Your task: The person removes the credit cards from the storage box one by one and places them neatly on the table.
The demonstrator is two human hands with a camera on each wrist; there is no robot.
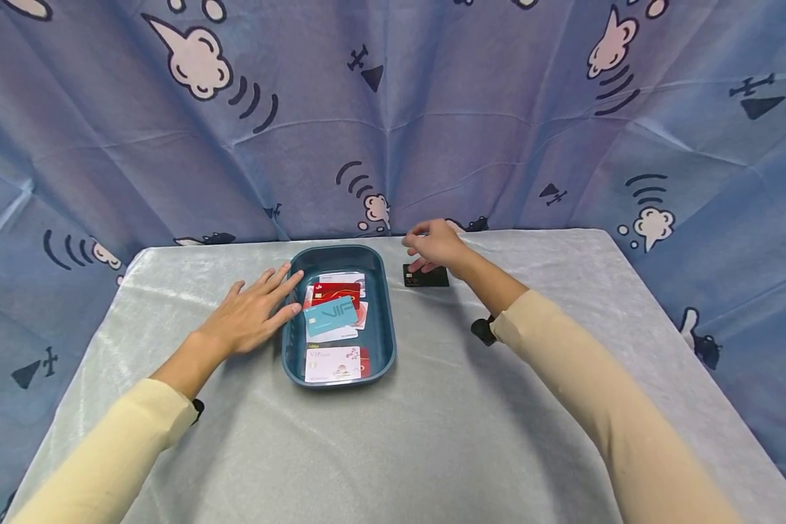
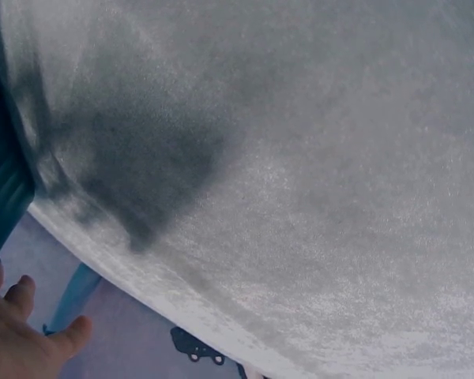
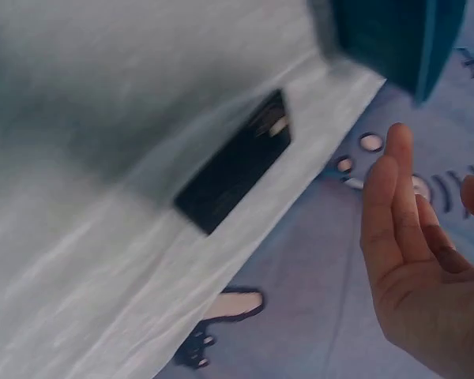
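Observation:
A blue rectangular tray (image 1: 389, 327) stands on the cloth-covered table, holding several overlapping cards. On top lie a light-blue card (image 1: 330, 317), a red card (image 1: 336, 292) and, nearer the front, a white VIP card (image 1: 327, 365). My left hand (image 1: 252, 314) rests its extended fingers at the tray's left rim. To the right of the tray, a black VIP card (image 1: 434, 279) lies flat on the cloth. Above that card hovers my right hand (image 1: 437, 246), fingers loosely bent and holding nothing; the right wrist view shows the black card (image 3: 235, 164) apart from the fingers (image 3: 381, 213).
Pale grey velvety cloth (image 1: 432, 437) covers the table. Right behind its far edge hangs a blue-purple patterned curtain (image 1: 432, 145), which also runs along both sides. Small black wrist devices show under both sleeves, one being the right wrist device (image 1: 482, 331).

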